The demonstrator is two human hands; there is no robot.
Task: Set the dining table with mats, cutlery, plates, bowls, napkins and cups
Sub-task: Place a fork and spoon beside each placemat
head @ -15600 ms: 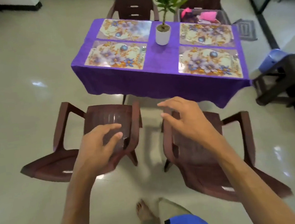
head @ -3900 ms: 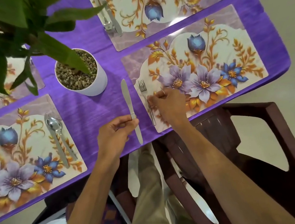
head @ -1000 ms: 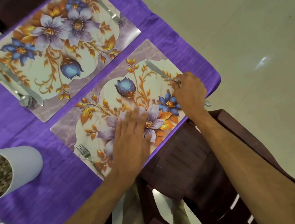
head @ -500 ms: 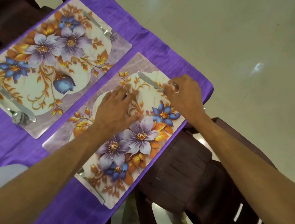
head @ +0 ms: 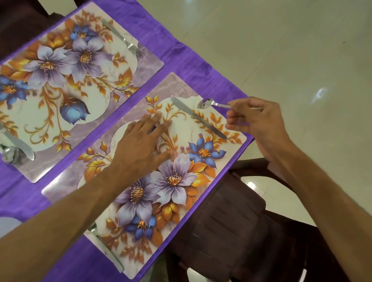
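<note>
The spoon (head: 213, 103) hangs over the near mat's (head: 153, 191) far corner, just beside the knife (head: 197, 117) lying there, pinched by the right hand (head: 256, 120). The left hand (head: 143, 143) lies spread flat on the mat, on the purple-clothed bench (head: 61, 261).

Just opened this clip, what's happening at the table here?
A person is laying cutlery at the near floral mat. The right hand pinches a spoon by its handle, bowl end out over the mat's right edge beside the knife already lying there. The left hand rests flat on the mat with straight fingers. A fork lies at the mat's other end. The far mat already has its cutlery.
</note>
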